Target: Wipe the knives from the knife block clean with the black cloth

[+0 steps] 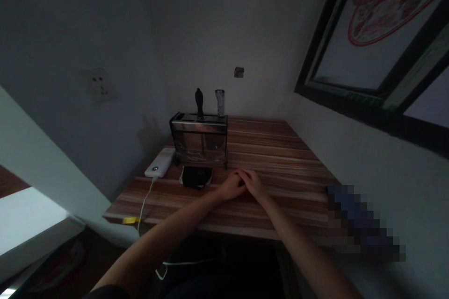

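My left hand [230, 188] and my right hand [253, 183] rest together on the wood-grain tabletop [280, 159]. The right fingers lie over the left fingers, and both hands look closed with no object visible in them. A small dark folded pouch or cloth [196, 176] with a pale edge lies just left of my left hand, apart from it. Behind the pouch stands a black-framed rack [199, 140] with see-through sides, partly covered in plastic film. From its top rise a black handle [199, 102] and a film-wrapped piece [220, 103].
A white power bank [160, 162] with a white cable [144, 201] lies at the table's left. Yellow tape [131, 220] marks the front left edge. Walls enclose the back and sides; a socket [100, 85] is on the left, a dark-framed window [368, 56] on the right.
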